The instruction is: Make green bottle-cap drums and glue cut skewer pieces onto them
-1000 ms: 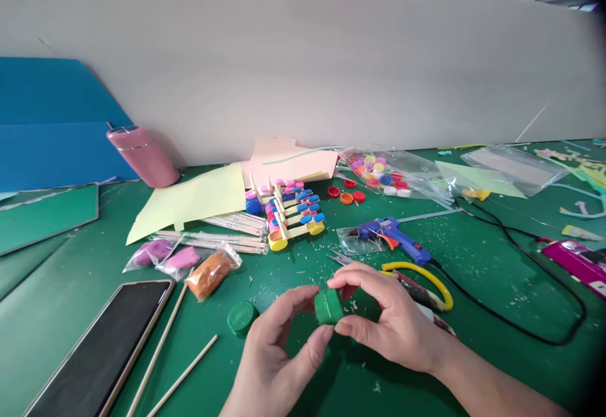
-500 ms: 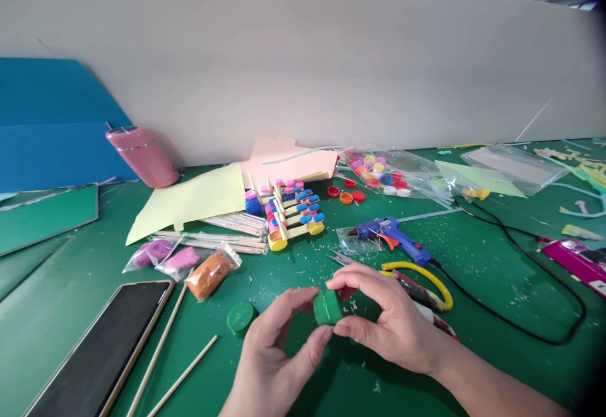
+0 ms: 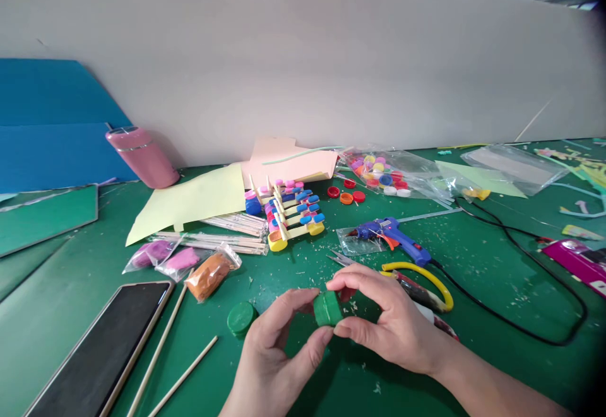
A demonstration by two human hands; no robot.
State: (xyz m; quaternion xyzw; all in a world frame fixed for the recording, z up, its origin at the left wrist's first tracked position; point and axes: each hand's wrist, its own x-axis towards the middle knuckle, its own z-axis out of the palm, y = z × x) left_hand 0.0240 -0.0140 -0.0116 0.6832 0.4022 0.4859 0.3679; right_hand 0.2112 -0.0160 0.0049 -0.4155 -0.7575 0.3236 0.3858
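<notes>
Between both hands, just above the table, is a green piece that looks like two bottle caps [image 3: 327,308] put together, with a pale seam round its middle. My left hand [image 3: 284,347] grips it from the left with thumb and forefinger. From the right, my right hand [image 3: 383,316] pinches its other end between fingertips and thumb. A similar green bottle cap [image 3: 242,319] lies on the table just left of my left hand. Farther left are two thin wooden sticks [image 3: 184,376]. Behind my right hand lie yellow-handled pliers [image 3: 438,287], partly covered by it.
A blue glue gun [image 3: 395,237] with a black cord [image 3: 511,322] lies at right. Behind stand assembled stick-and-cap pieces [image 3: 296,212], near loose caps [image 3: 346,198] and a bag of caps [image 3: 379,171]. A phone [image 3: 99,351], bagged clay [image 3: 211,275] and a pink bottle [image 3: 142,157] are left.
</notes>
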